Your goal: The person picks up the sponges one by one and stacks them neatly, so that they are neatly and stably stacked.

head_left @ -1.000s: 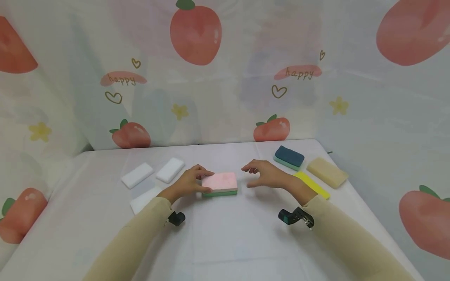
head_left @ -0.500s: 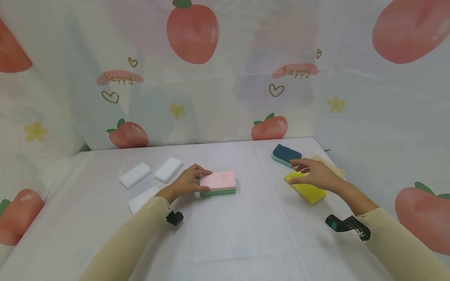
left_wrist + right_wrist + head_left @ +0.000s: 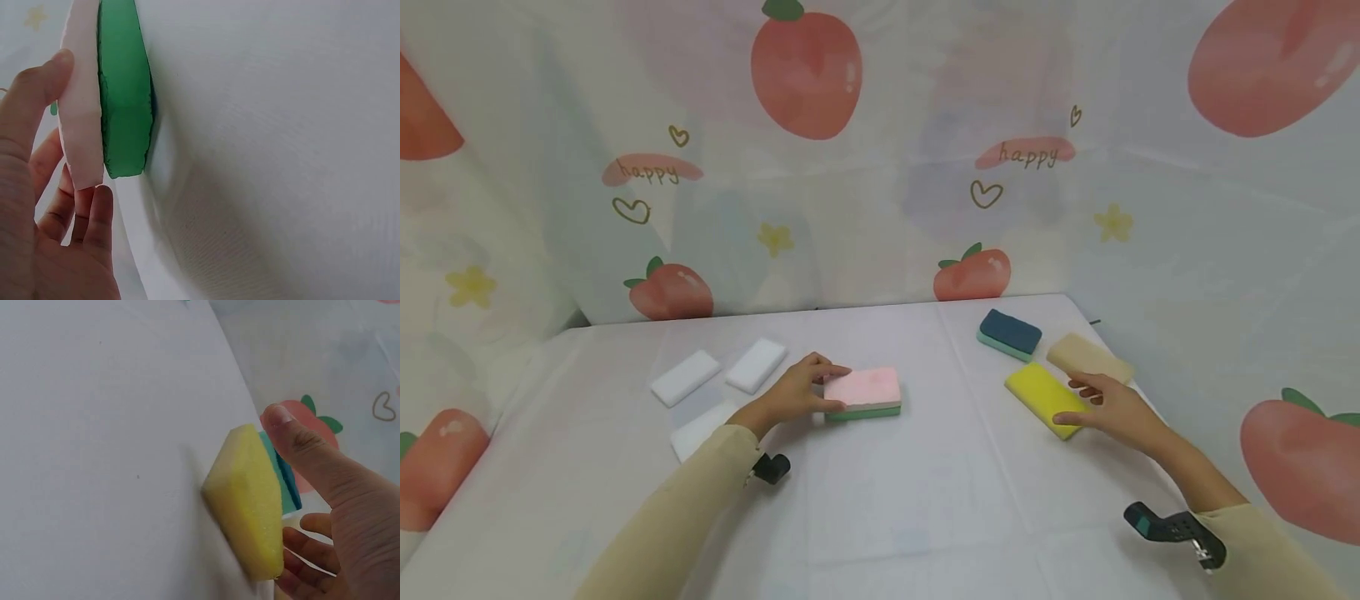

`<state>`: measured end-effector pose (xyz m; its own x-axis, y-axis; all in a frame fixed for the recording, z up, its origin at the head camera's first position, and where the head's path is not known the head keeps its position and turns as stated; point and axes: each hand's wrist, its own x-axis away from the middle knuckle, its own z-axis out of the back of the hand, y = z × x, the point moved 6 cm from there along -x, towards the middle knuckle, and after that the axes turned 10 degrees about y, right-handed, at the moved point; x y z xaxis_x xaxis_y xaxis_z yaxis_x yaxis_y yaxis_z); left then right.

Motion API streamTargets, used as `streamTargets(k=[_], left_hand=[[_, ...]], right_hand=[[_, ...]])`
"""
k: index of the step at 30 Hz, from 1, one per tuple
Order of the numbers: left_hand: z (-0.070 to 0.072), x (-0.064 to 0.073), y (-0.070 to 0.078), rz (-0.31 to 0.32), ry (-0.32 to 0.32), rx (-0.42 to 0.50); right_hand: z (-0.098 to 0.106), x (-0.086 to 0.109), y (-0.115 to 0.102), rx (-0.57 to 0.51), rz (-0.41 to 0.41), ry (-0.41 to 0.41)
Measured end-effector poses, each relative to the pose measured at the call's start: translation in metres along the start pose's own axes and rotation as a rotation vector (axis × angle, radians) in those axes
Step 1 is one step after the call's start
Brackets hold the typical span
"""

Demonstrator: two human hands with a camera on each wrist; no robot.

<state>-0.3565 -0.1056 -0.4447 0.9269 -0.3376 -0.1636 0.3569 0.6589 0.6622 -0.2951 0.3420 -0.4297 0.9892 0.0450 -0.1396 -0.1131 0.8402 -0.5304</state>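
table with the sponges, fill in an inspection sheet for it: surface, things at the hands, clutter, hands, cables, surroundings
Surface: table covered in pale cloth, faint creases.
Things at the hands: pink-and-green sponge mid-table, pink layer up; yellow sponge toward the right.
Clutter: three white blocks on the left, one partly hidden; dark-blue-and-mint sponge and beige block beyond the yellow sponge.
Hands: left hand holds the pink-and-green sponge's left end; right hand has thumb and fingers apart about the yellow sponge's near end, contact unclear.
Cables: nothing seen.
Surroundings: cloth backdrop with fruit prints and "happy".
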Motion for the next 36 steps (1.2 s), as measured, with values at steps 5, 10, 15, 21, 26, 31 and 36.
streamTargets(k=[5,10,15,21,26,31,36], left_hand=[[0.001,0.001,0.003,-0.031,0.012,0.004],[0.002,0.002,0.003,-0.048,0.019,-0.014],[0.002,0.002,0.004,-0.076,0.025,-0.030],[0.003,0.003,0.005,-0.097,0.028,-0.039],[0.002,0.003,0.006,-0.103,0.024,-0.063],[0.002,0.003,0.006,-0.110,0.025,-0.058],[0.003,0.004,0.005,-0.125,0.028,-0.048]], right_hand=[[-0.011,0.004,0.010,-0.001,-0.020,0.020],[-0.018,0.006,0.015,0.007,-0.025,0.029],[-0.019,0.006,0.015,0.013,-0.023,0.041],[-0.019,0.006,0.014,0.027,-0.033,0.050],[-0.020,0.007,0.015,0.029,-0.033,0.055],[-0.019,0.006,0.014,0.025,-0.027,0.063],[-0.020,0.006,0.013,0.023,-0.024,0.065]])
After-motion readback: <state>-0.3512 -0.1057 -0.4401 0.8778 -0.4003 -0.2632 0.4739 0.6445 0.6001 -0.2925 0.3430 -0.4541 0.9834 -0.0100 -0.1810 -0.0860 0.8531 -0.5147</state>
